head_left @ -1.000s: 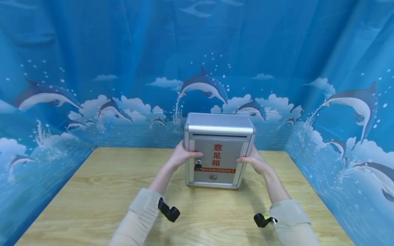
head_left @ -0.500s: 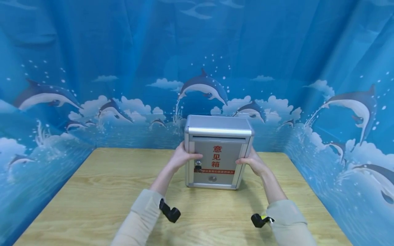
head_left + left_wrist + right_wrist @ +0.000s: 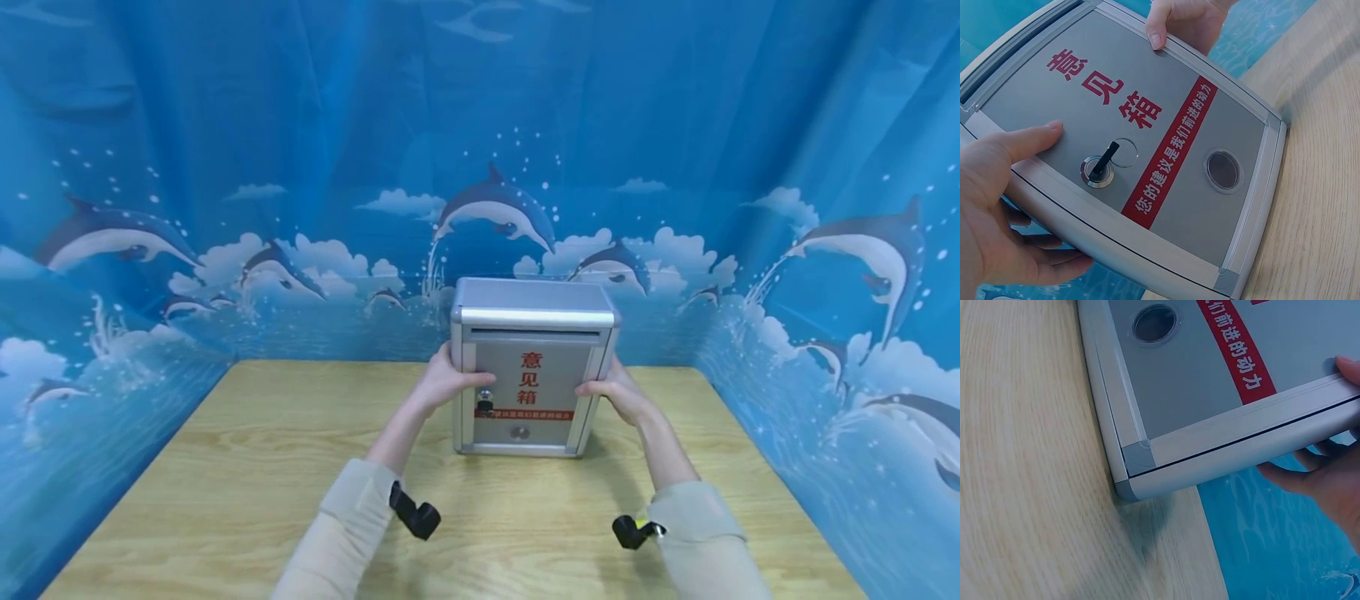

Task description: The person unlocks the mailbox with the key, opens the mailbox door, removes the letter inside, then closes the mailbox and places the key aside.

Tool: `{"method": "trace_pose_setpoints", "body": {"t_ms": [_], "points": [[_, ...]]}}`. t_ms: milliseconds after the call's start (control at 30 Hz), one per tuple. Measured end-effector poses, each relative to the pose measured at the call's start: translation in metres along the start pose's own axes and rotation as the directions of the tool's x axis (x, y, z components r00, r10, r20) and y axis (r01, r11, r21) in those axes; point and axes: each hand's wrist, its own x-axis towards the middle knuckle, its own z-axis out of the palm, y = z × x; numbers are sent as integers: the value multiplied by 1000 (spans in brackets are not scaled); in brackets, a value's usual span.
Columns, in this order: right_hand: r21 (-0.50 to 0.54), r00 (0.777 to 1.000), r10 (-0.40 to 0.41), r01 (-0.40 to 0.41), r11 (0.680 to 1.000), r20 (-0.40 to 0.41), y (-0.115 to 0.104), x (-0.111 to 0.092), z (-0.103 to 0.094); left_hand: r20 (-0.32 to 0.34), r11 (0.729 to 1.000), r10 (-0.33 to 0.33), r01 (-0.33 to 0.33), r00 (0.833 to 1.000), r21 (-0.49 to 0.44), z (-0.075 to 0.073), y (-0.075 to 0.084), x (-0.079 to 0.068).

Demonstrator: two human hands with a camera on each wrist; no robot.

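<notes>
A silver metal suggestion box (image 3: 540, 354) with red characters stands on the wooden table, its slot near the top of the front. My left hand (image 3: 438, 382) grips its left side, thumb on the front panel and fingers along the side. Below that thumb, a black key (image 3: 1107, 161) with a ring sits in the round lock (image 3: 1097, 172). On the opposite side my right hand (image 3: 618, 392) holds the box the same way, thumb on the front edge. A round window (image 3: 1223, 170) shows low on the front. The back of the box is hidden.
The wooden table (image 3: 262, 467) extends on both sides of the box and in front of it. Blue curtains (image 3: 337, 167) printed with dolphins hang behind and at both sides. A black wrist camera (image 3: 415, 510) sticks out from the left sleeve, another (image 3: 632, 532) from the right.
Both hands keep their grip on the box. The box stays nearly in place, with only a slight shift in view. The right forearm has moved slightly inward.
</notes>
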Motion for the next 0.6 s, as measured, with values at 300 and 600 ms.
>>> {"method": "trace_pose_setpoints", "body": {"t_ms": [300, 600], "points": [[-41, 1000, 30, -30, 999, 7, -1, -4, 1, 30, 999, 13, -14, 999, 34, -3, -2, 0], [-255, 995, 93, -100, 962, -39, -4, -16, 5, 9, 997, 9, -10, 1000, 77, -12, 2, -2]]}}
